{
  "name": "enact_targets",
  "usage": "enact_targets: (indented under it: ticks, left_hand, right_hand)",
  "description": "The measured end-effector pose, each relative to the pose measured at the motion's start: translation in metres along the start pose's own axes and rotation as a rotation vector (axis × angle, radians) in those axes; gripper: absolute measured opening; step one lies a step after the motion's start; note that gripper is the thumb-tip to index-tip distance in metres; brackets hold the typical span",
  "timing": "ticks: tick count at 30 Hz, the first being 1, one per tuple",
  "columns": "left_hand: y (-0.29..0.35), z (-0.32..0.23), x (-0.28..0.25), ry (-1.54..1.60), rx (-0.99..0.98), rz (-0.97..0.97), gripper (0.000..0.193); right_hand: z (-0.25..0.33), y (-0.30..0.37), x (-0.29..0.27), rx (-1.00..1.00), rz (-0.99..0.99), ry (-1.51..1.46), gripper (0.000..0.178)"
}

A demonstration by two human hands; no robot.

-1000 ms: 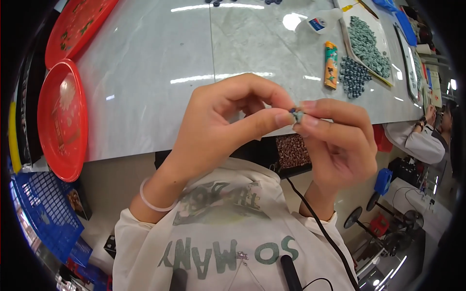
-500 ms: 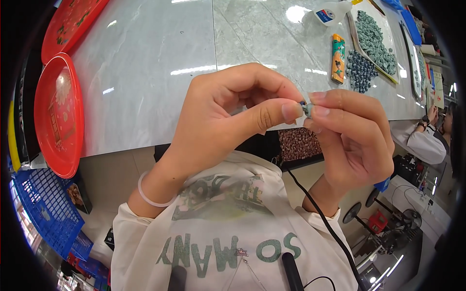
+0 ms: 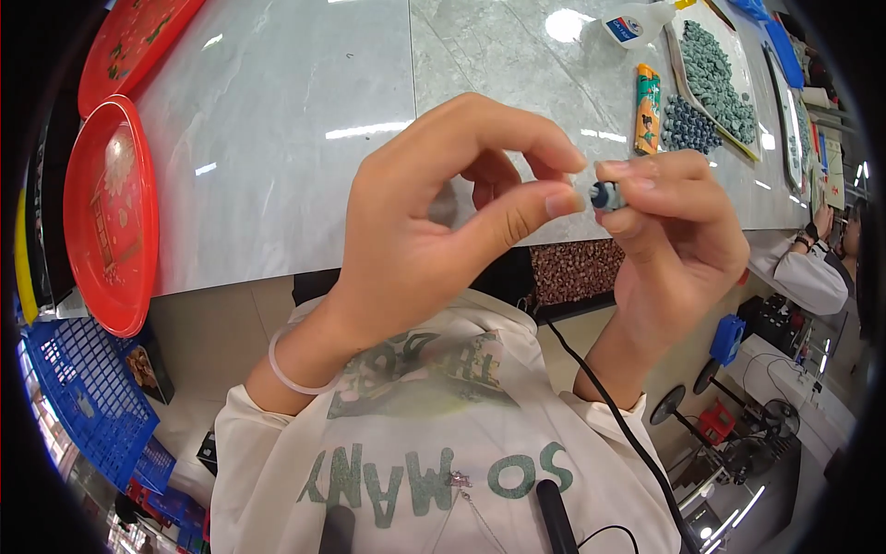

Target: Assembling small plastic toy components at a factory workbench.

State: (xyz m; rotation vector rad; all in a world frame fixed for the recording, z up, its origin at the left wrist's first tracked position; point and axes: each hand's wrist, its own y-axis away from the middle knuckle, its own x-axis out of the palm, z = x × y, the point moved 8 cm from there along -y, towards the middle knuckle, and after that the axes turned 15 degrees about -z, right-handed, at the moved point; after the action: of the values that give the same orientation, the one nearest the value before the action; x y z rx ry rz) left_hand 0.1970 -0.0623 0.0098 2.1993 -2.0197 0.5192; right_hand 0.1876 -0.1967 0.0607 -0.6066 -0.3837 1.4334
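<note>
The grey desk (image 3: 277,185) carries a red oval tray (image 3: 111,217) at its left edge and a white tray (image 3: 734,55) bearing a green heap (image 3: 715,78) toward its right edge. The left hand (image 3: 406,212) has thumb and forefinger slightly apart, just beside the right hand (image 3: 678,226), which pinches a small dark-blue-and-green piece (image 3: 605,196) above the near edge.

Small piece (image 3: 606,196) is partly hidden by right hand (image 3: 683,222), details too small to tell. Upper red tray (image 3: 134,48) runs off top edge. Co-worker (image 3: 810,275) at right rim is partly cut off.
</note>
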Motion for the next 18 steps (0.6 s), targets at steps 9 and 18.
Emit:
enact_targets:
  ticks: [9, 18]
  left_hand:
    - [0.007, -0.024, 0.009, -0.212, 0.469, 0.083, 0.024]
    - [-0.001, -0.007, -0.002, -0.135, 0.156, -0.069, 0.032]
  right_hand:
    - [-0.031, 0.016, -0.002, 0.436, -0.074, -0.304, 0.016]
    - [-0.048, 0.005, -0.096, 0.384, -0.495, -0.173, 0.020]
